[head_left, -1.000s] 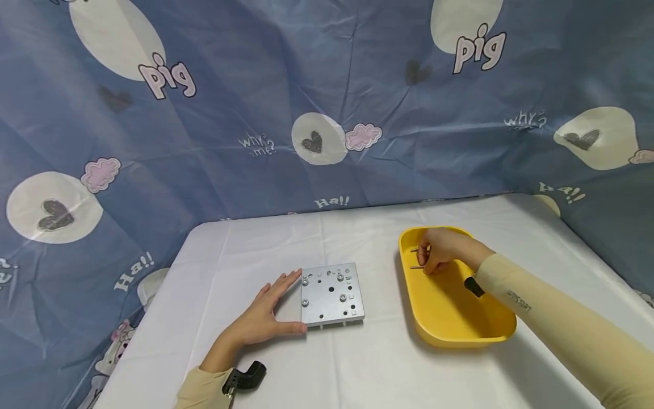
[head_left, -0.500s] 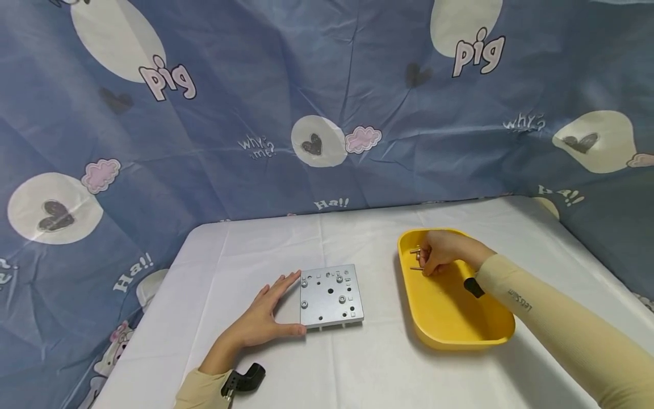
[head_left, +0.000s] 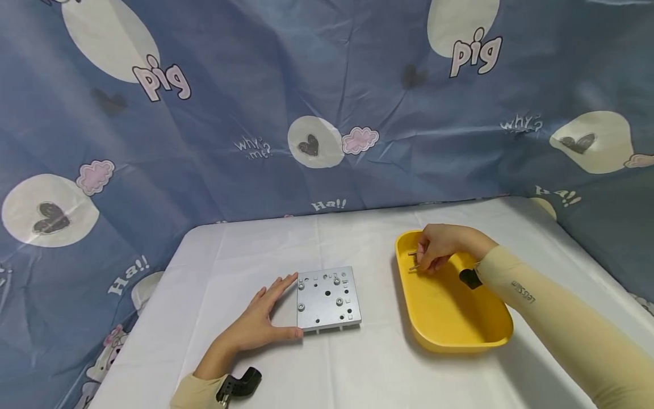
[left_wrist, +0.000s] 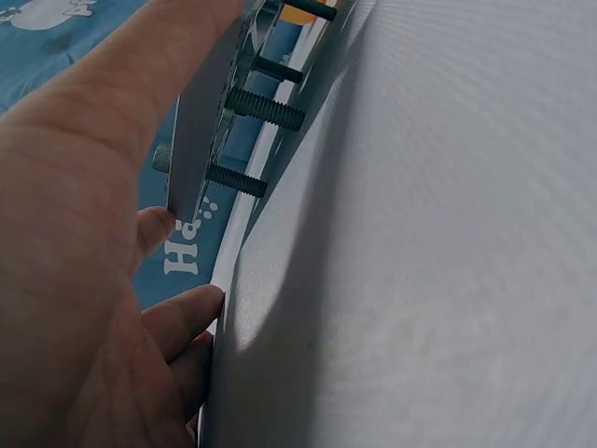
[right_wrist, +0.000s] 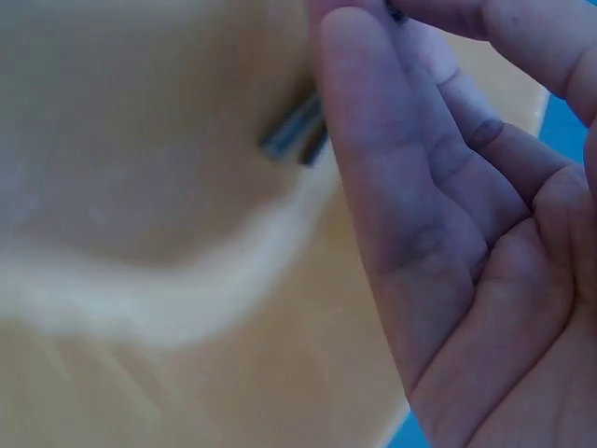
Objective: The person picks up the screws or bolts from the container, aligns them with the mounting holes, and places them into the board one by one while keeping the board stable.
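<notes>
Silver plate touches left fingers; right fingers pinch screw in yellow tray

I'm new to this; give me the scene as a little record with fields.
Left hand: fingers spread, touching a silver plate
Plate underside: threaded bolts jutting out
Right hand: at far end of the yellow tray, apparently pinching a small dark piece
Also in tray: small metal rods
Tray position: right of the plate
Backdrop: blue fabric printed "pig"

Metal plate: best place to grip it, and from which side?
The metal plate is probably best gripped by its near and far edges, from the person's left, where the left hand rests: it lies level, and screws projecting underneath leave room for fingers.
</notes>
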